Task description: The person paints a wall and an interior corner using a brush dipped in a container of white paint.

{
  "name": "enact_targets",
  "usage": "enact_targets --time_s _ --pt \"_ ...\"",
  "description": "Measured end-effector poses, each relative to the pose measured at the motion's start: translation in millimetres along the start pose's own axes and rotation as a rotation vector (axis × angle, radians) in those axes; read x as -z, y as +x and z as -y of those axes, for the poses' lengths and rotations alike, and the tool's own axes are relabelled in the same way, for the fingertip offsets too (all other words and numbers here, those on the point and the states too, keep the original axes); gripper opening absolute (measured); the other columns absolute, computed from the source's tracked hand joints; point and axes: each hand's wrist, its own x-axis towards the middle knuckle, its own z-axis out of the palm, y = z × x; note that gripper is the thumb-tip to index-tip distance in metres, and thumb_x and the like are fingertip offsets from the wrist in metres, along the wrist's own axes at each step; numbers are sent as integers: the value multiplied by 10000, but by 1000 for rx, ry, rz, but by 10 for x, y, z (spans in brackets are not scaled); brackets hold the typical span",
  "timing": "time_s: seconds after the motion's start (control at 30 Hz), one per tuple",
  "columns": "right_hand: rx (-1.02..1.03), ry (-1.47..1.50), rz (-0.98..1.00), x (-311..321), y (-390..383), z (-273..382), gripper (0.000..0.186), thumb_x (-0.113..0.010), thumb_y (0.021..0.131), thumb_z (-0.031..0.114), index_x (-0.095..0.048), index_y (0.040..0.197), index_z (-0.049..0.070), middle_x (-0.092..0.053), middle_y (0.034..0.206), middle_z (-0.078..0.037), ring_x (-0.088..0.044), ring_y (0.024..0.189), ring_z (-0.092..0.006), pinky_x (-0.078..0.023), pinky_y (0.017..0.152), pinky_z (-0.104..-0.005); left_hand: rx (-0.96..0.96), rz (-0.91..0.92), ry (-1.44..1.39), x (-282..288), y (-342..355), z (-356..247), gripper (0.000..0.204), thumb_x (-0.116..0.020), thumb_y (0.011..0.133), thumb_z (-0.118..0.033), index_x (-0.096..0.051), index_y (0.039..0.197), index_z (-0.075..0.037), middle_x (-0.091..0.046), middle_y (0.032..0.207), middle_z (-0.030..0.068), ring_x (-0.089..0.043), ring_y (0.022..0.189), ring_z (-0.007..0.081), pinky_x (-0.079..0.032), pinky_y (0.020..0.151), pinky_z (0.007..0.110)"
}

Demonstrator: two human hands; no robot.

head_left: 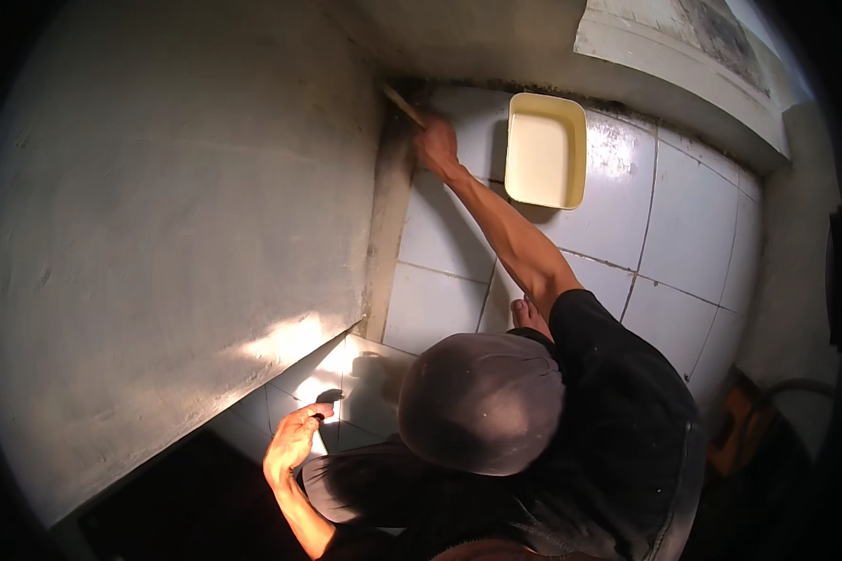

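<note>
Here, upper centre, my right hand clamps a pale stick (ideally kept steady beside the wall); lower left, my left hand: grip, I cannot tell.

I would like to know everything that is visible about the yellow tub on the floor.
The tub is pale yellow, open-topped, rectangular with rounded corners, and looks plastic. It stands upright on white floor tiles near the wall, to the right of the right hand; no hand touches it. Its inside looks cream-coloured; whether liquid covers the bottom, I cannot tell.
</note>
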Motion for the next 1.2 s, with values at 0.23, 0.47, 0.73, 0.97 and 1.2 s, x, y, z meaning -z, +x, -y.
enact_targets --time_s 0.23,0.47,0.73,0.97,1.2 --pt "133 133 -18 252 -490 210 379 -521 877 109 -683 1214 46 -664 989 -310 -638 939 -486 -520 831 -499 -2 27 -125 28 -65 -122 457 -378 847 -16 -663 1198 51 -721 1133 146 -648 1122 224 -443 1072 339" --pt "32 -18 -136 4 57 -68 285 -570 840 103 -707 1069 2 -690 889 -256 -651 877 -471 -518 797 -502 -26 17 -4 80 27 -380 451 -369 857 -18 -667 1190 47 -734 1117 135 -658 1095 211 -445 1055 319" --pt "172 184 319 418 -965 19 362 -530 907 87 -678 1234 37 -683 1038 -238 -651 890 -459 -527 833 -443 -27 -17 -77 77 -1 19 431 -372 872 -33 -677 1167 44 -735 1115 128 -645 1046 197 -445 1014 299" --pt "-9 130 -23 326 -364 409 353 -540 883 95 -681 1199 25 -679 995 -282 -645 966 -463 -518 848 -481 -18 -17 -55 69 -69 -100 391 -386 928 -68 -675 1172 34 -738 1110 124 -644 1058 192 -438 1014 301" --pt "54 -8 196 -177 -538 91 370 -514 865 78 -664 1199 19 -664 1028 -305 -627 984 -488 -514 844 -504 -9 -15 -152 16 -160 78 360 -404 996 -126 -670 1180 34 -737 1123 122 -644 1070 191 -433 1023 310"
